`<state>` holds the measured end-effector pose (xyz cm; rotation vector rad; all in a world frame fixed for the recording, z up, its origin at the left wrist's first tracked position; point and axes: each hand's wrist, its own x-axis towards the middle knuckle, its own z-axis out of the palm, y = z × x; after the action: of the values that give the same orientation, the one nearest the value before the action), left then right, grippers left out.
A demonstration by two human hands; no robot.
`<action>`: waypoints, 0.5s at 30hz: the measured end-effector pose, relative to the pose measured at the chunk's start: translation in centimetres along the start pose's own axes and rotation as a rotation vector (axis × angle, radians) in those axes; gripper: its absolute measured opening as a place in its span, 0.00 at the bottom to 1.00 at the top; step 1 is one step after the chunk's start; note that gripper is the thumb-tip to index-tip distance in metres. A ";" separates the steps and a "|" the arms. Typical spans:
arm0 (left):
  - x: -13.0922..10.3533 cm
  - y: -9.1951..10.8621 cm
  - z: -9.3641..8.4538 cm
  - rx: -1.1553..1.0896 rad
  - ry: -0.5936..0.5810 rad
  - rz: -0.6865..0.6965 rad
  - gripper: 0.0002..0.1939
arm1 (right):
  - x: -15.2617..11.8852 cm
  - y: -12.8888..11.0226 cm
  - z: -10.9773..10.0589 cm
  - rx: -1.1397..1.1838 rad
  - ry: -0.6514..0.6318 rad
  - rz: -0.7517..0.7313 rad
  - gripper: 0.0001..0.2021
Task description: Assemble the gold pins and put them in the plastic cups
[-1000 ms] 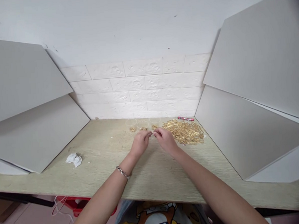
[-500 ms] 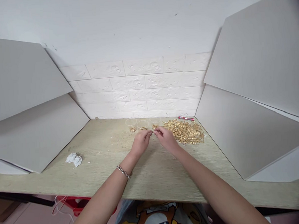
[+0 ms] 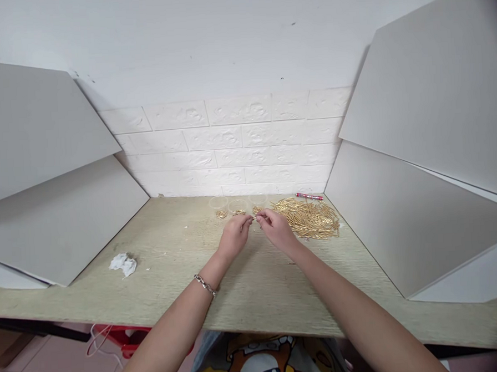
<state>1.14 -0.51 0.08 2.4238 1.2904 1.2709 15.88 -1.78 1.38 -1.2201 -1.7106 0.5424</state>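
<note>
My left hand and my right hand meet fingertip to fingertip above the table, both closed in a pinch. A tiny gold piece shows between their fingertips; it is too small to make out its kind. To the right of my right hand lies a broad heap of thin gold rods. Just beyond my fingers sit small piles of little gold parts, one at the left, another in the middle and a third at the right.
Clear round rings or lids lie near the brick-pattern wall. A red pen rests behind the rods. Crumpled white tissue lies on the wooden table at left. Grey boards flank both sides. A red stool stands below.
Both hands stay almost in the same place. Only the fingertips of my right hand have shifted slightly around the small gold piece.
</note>
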 end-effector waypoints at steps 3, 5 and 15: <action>0.0 0.3 0.0 -0.073 -0.004 -0.066 0.09 | 0.0 0.0 0.0 -0.006 0.007 -0.006 0.10; 0.1 0.5 -0.1 -0.201 -0.009 -0.181 0.09 | 0.0 0.0 0.0 -0.009 0.022 -0.014 0.11; 0.6 1.3 -0.8 -1.301 -0.078 -0.931 0.08 | -0.8 0.2 0.3 -0.411 0.122 -0.360 0.11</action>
<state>1.54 -1.11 1.53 0.8033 0.8556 1.0891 15.80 -2.39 0.72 -1.1534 -1.9342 -0.1038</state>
